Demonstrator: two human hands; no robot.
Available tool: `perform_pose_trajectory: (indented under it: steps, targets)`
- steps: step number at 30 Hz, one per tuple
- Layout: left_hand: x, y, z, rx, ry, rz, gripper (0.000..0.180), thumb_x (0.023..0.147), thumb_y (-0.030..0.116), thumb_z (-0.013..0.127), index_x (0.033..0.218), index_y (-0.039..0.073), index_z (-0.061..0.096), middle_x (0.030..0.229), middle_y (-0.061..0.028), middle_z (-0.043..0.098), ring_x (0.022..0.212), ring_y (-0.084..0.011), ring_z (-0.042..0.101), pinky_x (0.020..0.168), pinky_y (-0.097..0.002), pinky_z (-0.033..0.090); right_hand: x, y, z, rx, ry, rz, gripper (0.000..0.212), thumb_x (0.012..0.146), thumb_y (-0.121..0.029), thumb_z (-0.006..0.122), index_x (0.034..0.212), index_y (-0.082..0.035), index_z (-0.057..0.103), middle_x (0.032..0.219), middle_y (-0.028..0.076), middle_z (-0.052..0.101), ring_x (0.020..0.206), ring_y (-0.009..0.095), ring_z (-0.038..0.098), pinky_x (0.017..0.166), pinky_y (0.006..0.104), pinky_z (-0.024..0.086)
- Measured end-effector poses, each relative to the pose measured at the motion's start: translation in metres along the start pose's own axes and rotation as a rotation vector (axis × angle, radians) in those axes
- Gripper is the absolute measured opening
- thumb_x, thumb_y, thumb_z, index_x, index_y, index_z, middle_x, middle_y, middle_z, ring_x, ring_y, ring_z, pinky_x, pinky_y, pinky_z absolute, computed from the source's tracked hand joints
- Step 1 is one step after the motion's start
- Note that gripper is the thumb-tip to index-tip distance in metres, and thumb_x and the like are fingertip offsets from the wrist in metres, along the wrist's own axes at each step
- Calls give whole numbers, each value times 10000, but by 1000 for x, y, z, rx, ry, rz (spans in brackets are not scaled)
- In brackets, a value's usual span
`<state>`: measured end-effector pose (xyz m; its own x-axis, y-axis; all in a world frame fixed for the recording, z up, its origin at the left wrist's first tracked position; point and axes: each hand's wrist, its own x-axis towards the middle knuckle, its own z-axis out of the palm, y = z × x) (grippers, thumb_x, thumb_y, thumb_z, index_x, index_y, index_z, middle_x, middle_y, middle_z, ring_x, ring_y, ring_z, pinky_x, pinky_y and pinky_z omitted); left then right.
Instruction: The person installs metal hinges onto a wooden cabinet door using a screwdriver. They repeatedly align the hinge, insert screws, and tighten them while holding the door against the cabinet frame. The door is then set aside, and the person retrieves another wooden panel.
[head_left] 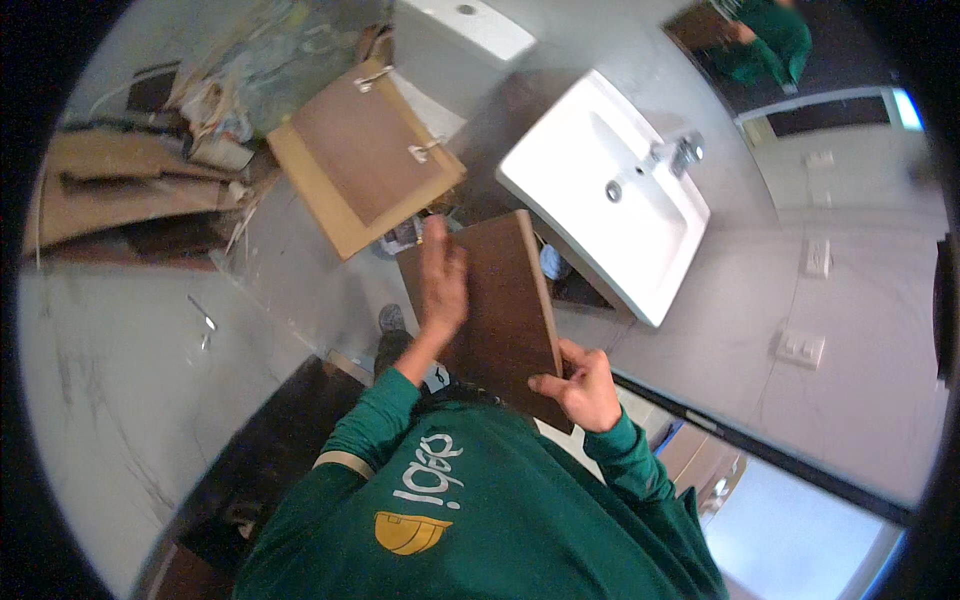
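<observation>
A dark brown wooden panel, flat and rectangular with a lighter edge, is tilted in front of my body. My right hand grips its right edge near the lower corner, thumb on the face. My left hand lies over the panel's left part with fingers stretched out. Whether its palm touches the board, I cannot tell. Beyond the left hand is a cabinet door with a tan border and two metal hinges on its upper right side.
A white washbasin with a chrome tap stands at the right, above an open cabinet space. Torn cardboard and plastic sheeting are heaped at the far left. Upper right is a mirror; wall switches sit below.
</observation>
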<state>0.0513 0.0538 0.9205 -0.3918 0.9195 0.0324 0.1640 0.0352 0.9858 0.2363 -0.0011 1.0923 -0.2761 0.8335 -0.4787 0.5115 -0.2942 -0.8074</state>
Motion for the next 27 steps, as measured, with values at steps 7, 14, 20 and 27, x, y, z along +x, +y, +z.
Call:
perform_pose_trajectory:
  steps: [7,14,20,27]
  targets:
    - [5,22,-63,-124,-405,304,636,741,277,792,1238,-44,556,1166,-166,631,1089,-236,592,955,-355,446,-2,33,9,-331,-51,-184,424,670,-104,686,1090,-53,662,666,209,604,574,310,618,585,390,496]
    - [18,43,-75,-99,-1005,-14,344,576,46,878,872,-15,715,817,-96,715,745,-154,670,676,-278,533,-1,49,5,-468,-161,-174,307,634,-99,619,937,-98,670,699,206,624,699,411,622,650,493,504]
    - [-40,73,-53,-101,-921,215,271,626,36,848,861,-12,721,813,-113,711,720,-170,673,639,-287,525,-40,84,-24,-465,-13,-116,492,680,-83,699,1166,-76,625,933,227,671,891,379,654,779,425,525]
    - [-96,84,4,10,-822,488,320,630,97,857,888,-9,700,843,-145,702,710,-248,674,629,-319,526,-110,157,-20,-294,603,109,882,691,-134,776,1439,-21,323,1487,286,264,1280,472,412,979,462,464]
